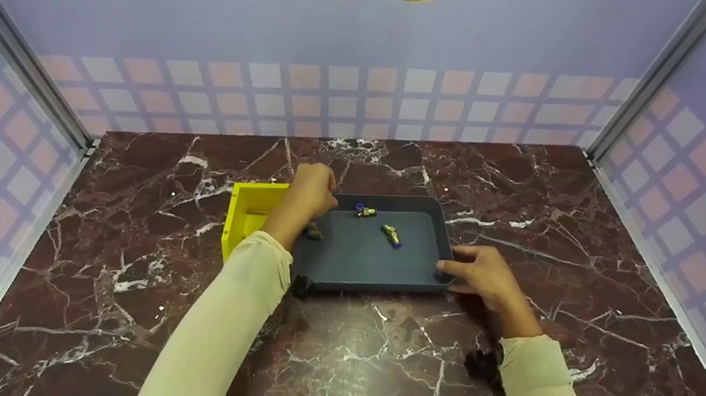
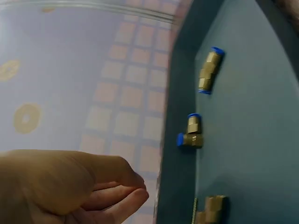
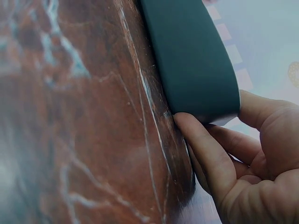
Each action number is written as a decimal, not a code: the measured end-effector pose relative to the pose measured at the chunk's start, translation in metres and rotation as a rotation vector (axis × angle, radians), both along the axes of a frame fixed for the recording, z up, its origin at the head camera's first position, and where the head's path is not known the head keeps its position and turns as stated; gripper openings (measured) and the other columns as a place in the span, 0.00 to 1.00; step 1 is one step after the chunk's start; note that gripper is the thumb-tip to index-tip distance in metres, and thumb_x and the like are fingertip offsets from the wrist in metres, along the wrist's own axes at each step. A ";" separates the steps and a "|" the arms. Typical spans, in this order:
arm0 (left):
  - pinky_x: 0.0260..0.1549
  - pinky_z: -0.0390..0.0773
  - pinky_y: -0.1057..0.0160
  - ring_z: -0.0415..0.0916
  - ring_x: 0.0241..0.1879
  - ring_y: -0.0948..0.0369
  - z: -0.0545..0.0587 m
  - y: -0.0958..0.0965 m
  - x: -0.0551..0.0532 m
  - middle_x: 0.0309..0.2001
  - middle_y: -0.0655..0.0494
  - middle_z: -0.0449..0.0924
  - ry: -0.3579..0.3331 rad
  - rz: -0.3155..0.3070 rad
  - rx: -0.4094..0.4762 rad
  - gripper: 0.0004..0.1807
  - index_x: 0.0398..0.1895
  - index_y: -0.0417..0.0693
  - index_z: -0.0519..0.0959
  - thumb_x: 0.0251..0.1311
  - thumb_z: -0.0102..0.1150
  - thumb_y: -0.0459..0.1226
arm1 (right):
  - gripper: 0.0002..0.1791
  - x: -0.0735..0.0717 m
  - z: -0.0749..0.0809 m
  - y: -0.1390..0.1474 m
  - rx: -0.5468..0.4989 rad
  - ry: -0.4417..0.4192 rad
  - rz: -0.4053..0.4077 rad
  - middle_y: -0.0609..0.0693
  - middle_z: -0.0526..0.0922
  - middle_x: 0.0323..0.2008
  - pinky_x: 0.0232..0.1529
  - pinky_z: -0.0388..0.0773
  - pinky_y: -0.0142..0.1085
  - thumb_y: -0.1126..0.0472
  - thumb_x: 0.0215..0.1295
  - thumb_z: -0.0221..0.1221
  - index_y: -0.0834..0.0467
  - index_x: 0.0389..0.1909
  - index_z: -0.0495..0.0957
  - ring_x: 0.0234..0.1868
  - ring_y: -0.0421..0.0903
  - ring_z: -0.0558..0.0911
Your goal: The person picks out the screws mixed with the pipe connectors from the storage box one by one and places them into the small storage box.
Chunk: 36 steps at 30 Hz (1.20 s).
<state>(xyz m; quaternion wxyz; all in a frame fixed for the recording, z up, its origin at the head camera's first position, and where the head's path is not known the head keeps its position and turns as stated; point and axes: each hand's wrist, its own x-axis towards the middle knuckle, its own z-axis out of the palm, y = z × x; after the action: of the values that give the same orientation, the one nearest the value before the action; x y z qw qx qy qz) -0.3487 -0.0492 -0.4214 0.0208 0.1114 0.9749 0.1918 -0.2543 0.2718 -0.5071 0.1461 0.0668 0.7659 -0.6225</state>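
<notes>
A dark grey tray point(image 1: 373, 249) lies on the table against a yellow bin point(image 1: 239, 210). Brass push-in fittings with blue ends rest in the tray: an elbow-shaped one point(image 1: 365, 211) near the far wall, a straight-looking one point(image 1: 392, 236) near the middle, and another brass piece point(image 1: 314, 230) at the left, partly cut off in the left wrist view. My left hand point(image 1: 312, 192) hovers over the tray's far left side, beside the bin; its thumb and fingertips come together with nothing visible between them. My right hand point(image 1: 484, 275) grips the tray's right wall, thumb over the rim and fingers outside.
The tabletop point(image 1: 330, 360) is dark red marble with white veins. A patterned wall point(image 1: 346, 52) closes off the back, and side walls stand at left and right. My left forearm covers part of the yellow bin.
</notes>
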 end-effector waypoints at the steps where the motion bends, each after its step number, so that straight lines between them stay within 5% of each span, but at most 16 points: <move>1: 0.50 0.79 0.52 0.80 0.45 0.47 -0.002 0.003 -0.001 0.38 0.45 0.88 0.007 -0.002 -0.036 0.04 0.30 0.39 0.85 0.56 0.67 0.33 | 0.38 0.000 0.000 0.000 0.004 -0.002 0.001 0.70 0.77 0.60 0.41 0.87 0.44 0.63 0.62 0.69 0.71 0.70 0.67 0.39 0.48 0.89; 5: 0.41 0.83 0.52 0.83 0.41 0.49 -0.013 0.011 0.000 0.40 0.42 0.88 0.047 0.015 -0.124 0.04 0.33 0.37 0.86 0.56 0.64 0.29 | 0.39 0.000 0.002 -0.002 0.009 -0.006 -0.002 0.72 0.74 0.64 0.41 0.87 0.44 0.63 0.62 0.69 0.71 0.71 0.65 0.39 0.47 0.88; 15: 0.43 0.85 0.46 0.87 0.44 0.40 -0.039 0.013 0.006 0.44 0.34 0.86 0.142 0.067 -0.127 0.14 0.42 0.33 0.86 0.69 0.48 0.25 | 0.39 0.000 0.001 -0.002 -0.018 -0.013 0.010 0.71 0.79 0.57 0.39 0.87 0.45 0.64 0.62 0.69 0.72 0.71 0.65 0.36 0.48 0.89; 22: 0.43 0.86 0.48 0.87 0.45 0.42 -0.046 0.014 0.004 0.45 0.35 0.86 0.136 0.107 -0.162 0.14 0.44 0.33 0.86 0.69 0.48 0.25 | 0.37 0.000 0.000 0.000 -0.025 -0.008 0.002 0.66 0.84 0.50 0.39 0.87 0.46 0.64 0.62 0.69 0.72 0.70 0.67 0.33 0.49 0.89; 36: 0.48 0.85 0.48 0.86 0.47 0.42 -0.049 0.015 0.000 0.47 0.36 0.86 0.100 0.105 -0.177 0.14 0.45 0.35 0.86 0.67 0.50 0.24 | 0.36 0.001 0.002 0.000 -0.009 0.000 0.002 0.65 0.84 0.50 0.39 0.87 0.45 0.64 0.62 0.69 0.71 0.69 0.69 0.35 0.49 0.89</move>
<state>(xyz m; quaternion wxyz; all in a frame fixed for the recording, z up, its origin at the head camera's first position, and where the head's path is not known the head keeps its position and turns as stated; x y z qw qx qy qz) -0.3489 -0.0340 -0.4699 -0.0283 0.0672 0.9923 0.0997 -0.2532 0.2718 -0.5055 0.1470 0.0654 0.7632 -0.6258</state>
